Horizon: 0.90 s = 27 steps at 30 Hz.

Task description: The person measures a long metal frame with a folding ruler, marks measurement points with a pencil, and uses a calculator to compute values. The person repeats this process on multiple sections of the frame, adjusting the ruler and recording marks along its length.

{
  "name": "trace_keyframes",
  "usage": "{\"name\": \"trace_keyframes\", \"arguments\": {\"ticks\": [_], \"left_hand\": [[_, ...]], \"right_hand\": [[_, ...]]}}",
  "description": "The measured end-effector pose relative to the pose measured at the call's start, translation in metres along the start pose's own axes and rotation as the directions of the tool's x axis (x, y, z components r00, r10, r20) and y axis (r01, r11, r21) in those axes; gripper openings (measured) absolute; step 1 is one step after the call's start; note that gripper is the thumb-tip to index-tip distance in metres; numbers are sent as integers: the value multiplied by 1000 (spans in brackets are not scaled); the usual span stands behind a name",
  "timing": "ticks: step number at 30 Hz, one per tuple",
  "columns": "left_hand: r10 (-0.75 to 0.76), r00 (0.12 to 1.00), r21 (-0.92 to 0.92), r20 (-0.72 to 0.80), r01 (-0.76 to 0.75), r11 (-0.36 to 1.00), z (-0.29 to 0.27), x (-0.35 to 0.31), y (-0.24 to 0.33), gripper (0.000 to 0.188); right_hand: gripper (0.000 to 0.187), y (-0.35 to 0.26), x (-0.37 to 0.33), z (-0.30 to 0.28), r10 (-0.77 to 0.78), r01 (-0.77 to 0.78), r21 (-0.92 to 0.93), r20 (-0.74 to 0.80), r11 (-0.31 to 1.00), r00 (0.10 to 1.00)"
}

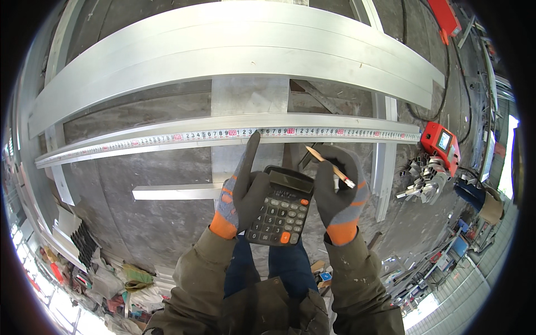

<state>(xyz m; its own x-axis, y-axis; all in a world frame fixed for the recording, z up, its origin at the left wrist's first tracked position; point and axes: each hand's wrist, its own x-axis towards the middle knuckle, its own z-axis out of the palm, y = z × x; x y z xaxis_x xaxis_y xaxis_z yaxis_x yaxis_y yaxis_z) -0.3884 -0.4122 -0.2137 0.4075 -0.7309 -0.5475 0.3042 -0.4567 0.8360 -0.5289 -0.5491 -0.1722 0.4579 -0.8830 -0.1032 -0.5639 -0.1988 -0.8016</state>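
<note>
My left hand (240, 195), in a grey and orange work glove, grips the left side of a black desk calculator (279, 215). Its index finger stretches out to the markings of a tape measure blade (195, 135). That blade lies along a long silver metal bar (335, 120), pulled out from a red tape measure case (440, 142) with a small screen at the right end. Between the thumb and fingers of my gloved right hand (339, 195) is a wooden pencil (328, 163), its sharp tip pointing up and left. The calculator is tilted toward me, keys facing up.
Wide silver bars (234, 50) span the far side, resting on crosswise supports. A short bar (176, 192) juts out at left. Small metal offcuts (427, 177) are heaped beside the red case. Black cable (446, 72) runs at far right; bags (137, 277) lie at lower left.
</note>
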Motion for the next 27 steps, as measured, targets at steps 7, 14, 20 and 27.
{"name": "trace_keyframes", "arguments": {"ticks": [7, 14, 20, 27], "left_hand": [[-59, 998, -96, 21, 61, 994, 1, -1, -8, 21], [0, 999, 2, 49, -1, 1000, -4, -1, -18, 23], [-102, 993, -118, 51, 107, 987, -4, -4, -25, 26], [-75, 996, -15, 54, 76, 997, -6, -1, -20, 25]], "right_hand": [[20, 11, 16, 23, -83, 82, 25, 64, 996, 994], [19, 17, 16, 26, -67, 65, 30, 48, 997, 997], [19, 20, 16, 27, -123, 124, -23, 23, 992, 992], [19, 18, 16, 30, -166, 168, -64, 35, 984, 986]]}}
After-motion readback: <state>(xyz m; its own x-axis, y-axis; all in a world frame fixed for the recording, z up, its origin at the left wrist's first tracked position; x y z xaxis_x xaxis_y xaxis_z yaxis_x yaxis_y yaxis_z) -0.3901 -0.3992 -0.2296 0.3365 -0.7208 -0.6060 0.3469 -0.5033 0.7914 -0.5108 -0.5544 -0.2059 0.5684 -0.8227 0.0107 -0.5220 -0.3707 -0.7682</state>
